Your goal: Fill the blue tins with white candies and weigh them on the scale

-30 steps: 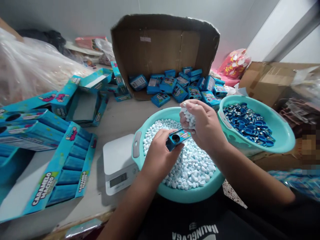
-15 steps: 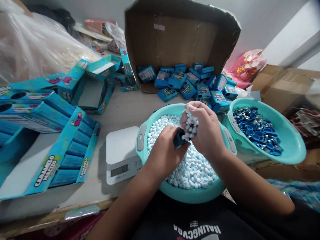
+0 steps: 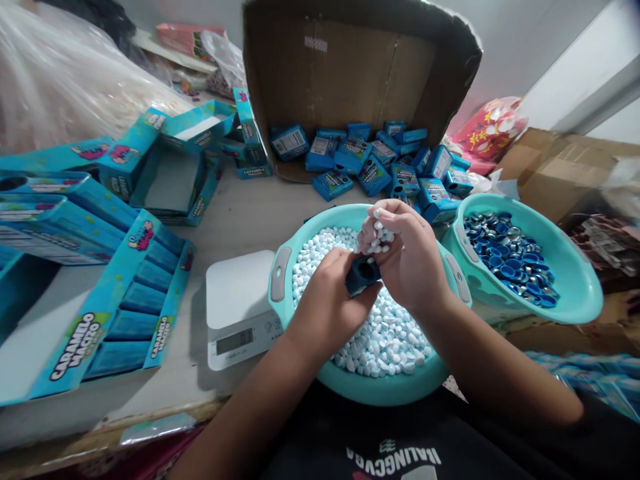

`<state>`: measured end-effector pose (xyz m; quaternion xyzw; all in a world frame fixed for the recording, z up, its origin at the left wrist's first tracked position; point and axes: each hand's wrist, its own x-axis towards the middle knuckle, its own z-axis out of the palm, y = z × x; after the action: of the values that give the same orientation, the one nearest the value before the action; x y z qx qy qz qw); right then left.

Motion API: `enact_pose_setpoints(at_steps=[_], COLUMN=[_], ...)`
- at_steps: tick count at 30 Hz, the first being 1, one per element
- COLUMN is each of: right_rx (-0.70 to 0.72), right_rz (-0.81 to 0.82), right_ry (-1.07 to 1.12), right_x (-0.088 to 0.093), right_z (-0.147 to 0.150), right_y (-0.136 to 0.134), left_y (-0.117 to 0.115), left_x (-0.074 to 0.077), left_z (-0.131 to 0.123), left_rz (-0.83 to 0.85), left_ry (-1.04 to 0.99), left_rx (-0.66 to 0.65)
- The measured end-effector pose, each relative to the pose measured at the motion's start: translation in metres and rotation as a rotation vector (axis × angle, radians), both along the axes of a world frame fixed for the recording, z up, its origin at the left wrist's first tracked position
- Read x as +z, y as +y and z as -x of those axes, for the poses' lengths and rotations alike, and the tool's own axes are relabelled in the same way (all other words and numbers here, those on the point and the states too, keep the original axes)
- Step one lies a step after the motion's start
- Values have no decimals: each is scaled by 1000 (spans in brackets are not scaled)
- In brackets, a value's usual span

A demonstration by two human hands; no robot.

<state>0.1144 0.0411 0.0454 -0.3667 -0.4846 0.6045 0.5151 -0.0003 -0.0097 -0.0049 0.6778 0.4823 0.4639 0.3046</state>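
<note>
My left hand grips a small blue candy box with a round hole facing up. Just above that hole, my right hand is closed round a fistful of white candies. Both hands hover over a teal basin heaped with white and pale blue candies.
A white digital scale sits left of the basin. A second teal basin on the right holds blue and silver caps. Several small blue boxes lie in an open cardboard carton. Blue display cartons crowd the left.
The small box turned from lying sideways to hole-up under my right hand. My fistful of candies came down close over it. The camera view drifted slightly.
</note>
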Motion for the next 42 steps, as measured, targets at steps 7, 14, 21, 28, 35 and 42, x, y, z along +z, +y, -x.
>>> enact_pose_setpoints(at_steps=[7, 14, 21, 28, 35, 42], right_rx=[19, 46, 97, 112, -141, -110], right_rz=[13, -8, -69, -106, -310, -370], right_ry=[89, 85, 46, 30, -325, -606], right_x=[0, -1, -3, -3, -15, -31], right_z=[0, -1, -4, -21, -55, -74], right_y=[-1, -3, -3, -2, -4, -11], left_y=[-1, 0, -2, -2, -4, -7], left_x=[1, -3, 0, 0, 8, -1], left_z=[0, -2, -3, -6, -6, -11], left_rz=[-3, 23, 84, 48, 82, 147], left_ry=[-13, -71, -47, -2, 22, 7], left_rx=[-1, -5, 68, 62, 57, 119])
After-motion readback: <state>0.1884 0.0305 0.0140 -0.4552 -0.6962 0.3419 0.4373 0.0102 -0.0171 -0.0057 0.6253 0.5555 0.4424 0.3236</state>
